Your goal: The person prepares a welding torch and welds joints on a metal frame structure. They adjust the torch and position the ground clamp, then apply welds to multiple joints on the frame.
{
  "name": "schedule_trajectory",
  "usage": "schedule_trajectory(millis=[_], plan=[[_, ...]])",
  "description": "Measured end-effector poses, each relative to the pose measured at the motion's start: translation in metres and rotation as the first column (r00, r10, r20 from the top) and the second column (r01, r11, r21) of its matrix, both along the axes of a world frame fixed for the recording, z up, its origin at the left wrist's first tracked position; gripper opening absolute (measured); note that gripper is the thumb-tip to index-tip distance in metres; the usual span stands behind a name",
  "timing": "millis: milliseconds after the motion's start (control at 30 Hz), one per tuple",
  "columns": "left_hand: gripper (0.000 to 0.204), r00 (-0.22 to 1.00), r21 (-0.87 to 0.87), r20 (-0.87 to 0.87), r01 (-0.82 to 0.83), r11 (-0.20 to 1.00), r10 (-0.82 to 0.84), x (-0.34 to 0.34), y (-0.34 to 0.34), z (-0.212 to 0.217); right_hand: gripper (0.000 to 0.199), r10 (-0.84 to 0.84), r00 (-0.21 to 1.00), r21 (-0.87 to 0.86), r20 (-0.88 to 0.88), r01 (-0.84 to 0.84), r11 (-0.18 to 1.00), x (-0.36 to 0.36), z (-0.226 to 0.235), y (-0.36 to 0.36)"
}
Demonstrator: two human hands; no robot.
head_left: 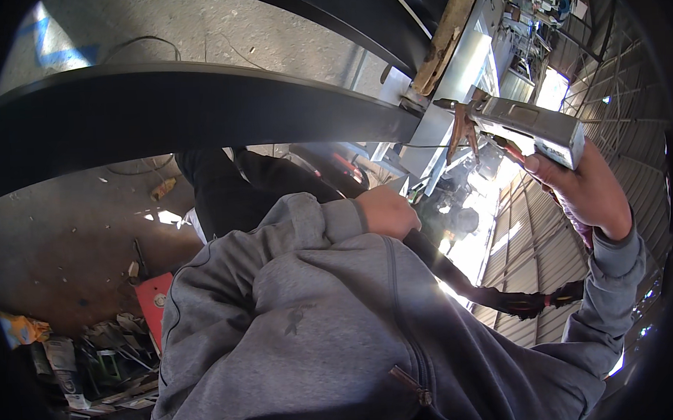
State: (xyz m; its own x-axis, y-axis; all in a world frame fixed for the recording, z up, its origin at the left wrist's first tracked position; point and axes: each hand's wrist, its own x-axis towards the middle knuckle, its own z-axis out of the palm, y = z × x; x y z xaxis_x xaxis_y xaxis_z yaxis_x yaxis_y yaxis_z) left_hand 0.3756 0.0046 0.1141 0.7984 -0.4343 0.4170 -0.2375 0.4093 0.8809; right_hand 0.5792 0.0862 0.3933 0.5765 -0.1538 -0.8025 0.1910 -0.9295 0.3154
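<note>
My right hand is raised at the right, its thumb and fingers wrapped round the end of a grey box-shaped metal tool. Rusty brown prongs stand at the tool's far end, beside the end of a long dark steel beam. In front of my chest, my left hand is curled closed with the back of it showing. Its fingertips are hidden, so what it holds, if anything, does not show. A thick black cable runs from behind that hand toward my right forearm.
More dark beams cross the top, and a weathered wooden board lies by their ends. At the lower left are a red panel and a heap of scrap. Corrugated metal walling rises at the right. Strong light washes out the middle right.
</note>
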Motion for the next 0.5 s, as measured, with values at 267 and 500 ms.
schedule_trajectory(millis=[267,500], plan=[[0.035,0.999,0.032,-0.02,0.044,0.998,-0.044,-0.001,0.001,0.001,0.043,0.151,0.982,-0.04,-0.109,-0.156,0.987,0.001,-0.02,0.001],[0.034,0.998,0.072,0.008,0.059,0.996,-0.06,-0.001,0.009,0.002,0.044,0.263,0.954,-0.042,-0.146,-0.272,0.962,0.001,-0.036,0.005]])
